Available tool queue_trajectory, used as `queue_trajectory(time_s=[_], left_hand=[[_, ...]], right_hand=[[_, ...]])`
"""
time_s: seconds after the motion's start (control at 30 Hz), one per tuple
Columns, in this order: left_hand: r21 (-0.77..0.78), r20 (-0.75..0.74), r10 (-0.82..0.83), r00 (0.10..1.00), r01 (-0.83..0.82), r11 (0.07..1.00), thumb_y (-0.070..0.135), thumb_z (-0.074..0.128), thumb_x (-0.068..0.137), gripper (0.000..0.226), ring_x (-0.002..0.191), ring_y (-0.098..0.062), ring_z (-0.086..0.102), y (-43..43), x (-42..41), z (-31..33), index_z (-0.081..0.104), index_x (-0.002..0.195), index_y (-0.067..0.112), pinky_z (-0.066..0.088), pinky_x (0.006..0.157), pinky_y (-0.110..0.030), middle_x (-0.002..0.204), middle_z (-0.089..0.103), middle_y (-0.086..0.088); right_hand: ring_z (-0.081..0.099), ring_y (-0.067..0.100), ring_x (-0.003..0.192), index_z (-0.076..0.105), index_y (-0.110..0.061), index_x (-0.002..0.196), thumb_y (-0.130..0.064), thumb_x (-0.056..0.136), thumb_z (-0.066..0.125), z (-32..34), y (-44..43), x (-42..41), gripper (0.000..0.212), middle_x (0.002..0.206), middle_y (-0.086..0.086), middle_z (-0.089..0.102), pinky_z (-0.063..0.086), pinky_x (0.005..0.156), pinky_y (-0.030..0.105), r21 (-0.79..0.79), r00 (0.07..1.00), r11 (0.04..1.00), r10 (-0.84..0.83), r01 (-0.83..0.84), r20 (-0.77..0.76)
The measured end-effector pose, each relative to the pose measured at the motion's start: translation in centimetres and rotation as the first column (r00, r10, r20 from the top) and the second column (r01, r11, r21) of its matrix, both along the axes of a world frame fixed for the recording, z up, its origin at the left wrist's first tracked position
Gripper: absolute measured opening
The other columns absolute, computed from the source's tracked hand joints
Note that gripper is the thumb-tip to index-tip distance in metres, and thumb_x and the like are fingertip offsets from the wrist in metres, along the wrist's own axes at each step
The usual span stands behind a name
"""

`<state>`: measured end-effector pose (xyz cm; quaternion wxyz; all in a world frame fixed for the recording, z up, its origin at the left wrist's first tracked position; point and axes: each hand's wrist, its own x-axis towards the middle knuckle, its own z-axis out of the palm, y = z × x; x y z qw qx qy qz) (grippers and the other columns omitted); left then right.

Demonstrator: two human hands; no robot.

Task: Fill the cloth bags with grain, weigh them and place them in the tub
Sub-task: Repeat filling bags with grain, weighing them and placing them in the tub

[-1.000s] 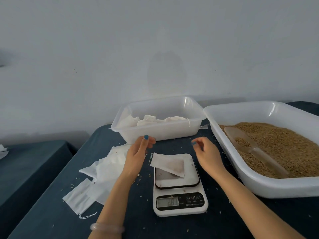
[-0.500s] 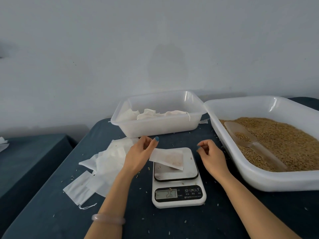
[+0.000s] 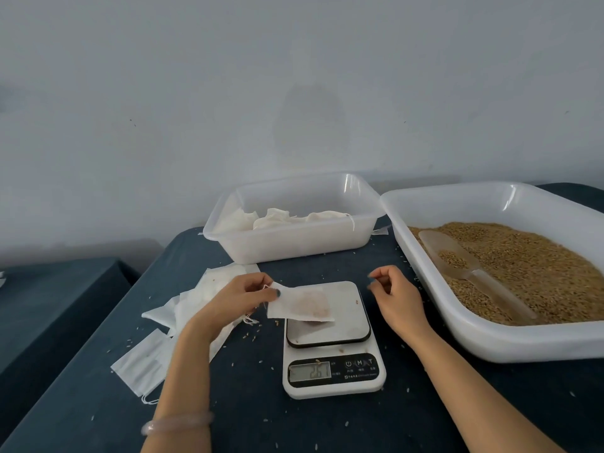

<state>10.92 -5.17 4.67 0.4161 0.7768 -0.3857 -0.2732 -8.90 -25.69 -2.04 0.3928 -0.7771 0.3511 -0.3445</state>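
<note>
On the dark counter (image 3: 327, 426), the grain tray (image 3: 457, 325) sits right of the scale (image 3: 340, 328) and the tub (image 3: 294, 240) sits behind it (filled bags inside). A grain-filled cloth bag (image 3: 304, 305) lies on the scale's plate. The left hand (image 3: 232, 299) pinches the bag's left edge. Right of the scale, the right hand (image 3: 395, 295) hovers, loosely curled and holding nothing.

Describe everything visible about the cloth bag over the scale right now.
The cloth bag is small, flat, white and thin, with brownish fill showing through its middle. The left hand pinches its left end, where string trails. Its right part lies on the scale platform; the rest overhangs the left edge.
</note>
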Motion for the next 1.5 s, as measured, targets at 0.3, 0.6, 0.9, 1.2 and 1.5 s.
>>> queue_trajectory(time_s=[0.3,0.6,0.9,1.2,1.5], left_hand=[[-0.226,0.06,0.148,0.987,-0.131,0.965,0.016,0.07,0.091,0.015,0.07,-0.017,0.063,0.9,1.5,2.1,0.058,0.1,0.011,0.057,0.061,-0.028,0.086,0.07,-0.01],[-0.436,0.309,0.232,0.922,-0.079,0.896,-0.009,0.044,0.093,0.032,0.066,-0.014,0.059,-6.9,3.1,10.5,0.059,0.08,0.016,0.059,0.066,-0.026,0.08,0.056,0.004],[-0.185,0.103,0.266,0.958,-0.244,0.952,-0.001,0.042,0.098,0.041,0.124,-0.033,0.055,-17.4,4.2,10.2,0.05,0.138,-0.003,0.044,0.105,-0.035,0.14,0.053,-0.021],[-0.086,-0.392,0.253,0.884,-0.309,0.947,0.009,0.051,0.101,0.039,0.111,-0.025,0.05,-17.2,4.8,7.3,0.042,0.138,-0.001,0.043,0.103,-0.027,0.125,0.046,-0.015],[-0.227,-0.432,-0.034,0.901,-0.072,0.971,0.012,0.05,0.102,0.018,0.097,-0.023,0.069,-11.2,5.2,7.7,0.066,0.108,0.005,0.057,0.087,-0.032,0.109,0.068,-0.011]], right_hand=[[0.054,-0.003,0.084,0.057,-0.024,0.104,-0.015,0.096,0.058,-0.1,-0.2,0.1,0.012,0.093,-0.014,0.059,0.036,0.067,0.01,0.003,1.0,1.0,0.009,-0.009,-0.002],[0.057,0.0,0.084,0.057,-0.027,0.1,-0.016,0.095,0.058,-0.2,-0.2,0.4,0.012,0.093,-0.014,0.061,0.039,0.066,0.013,0.036,1.0,0.999,0.009,-0.009,0.007],[0.057,-0.001,0.083,0.058,-0.029,0.1,-0.018,0.096,0.057,-0.1,-0.1,0.3,0.012,0.092,-0.016,0.06,0.04,0.066,0.013,-0.022,0.998,0.999,0.038,-0.039,-0.044],[0.057,-0.002,0.083,0.058,-0.03,0.1,-0.019,0.096,0.057,0.1,0.1,0.3,0.012,0.091,-0.018,0.06,0.039,0.064,0.012,-0.03,0.995,0.998,0.049,-0.052,-0.086],[0.057,-0.001,0.082,0.058,-0.034,0.096,-0.02,0.095,0.058,0.0,0.0,0.2,0.013,0.09,-0.018,0.06,0.039,0.064,0.012,-0.016,0.992,0.998,0.056,-0.058,-0.116]])
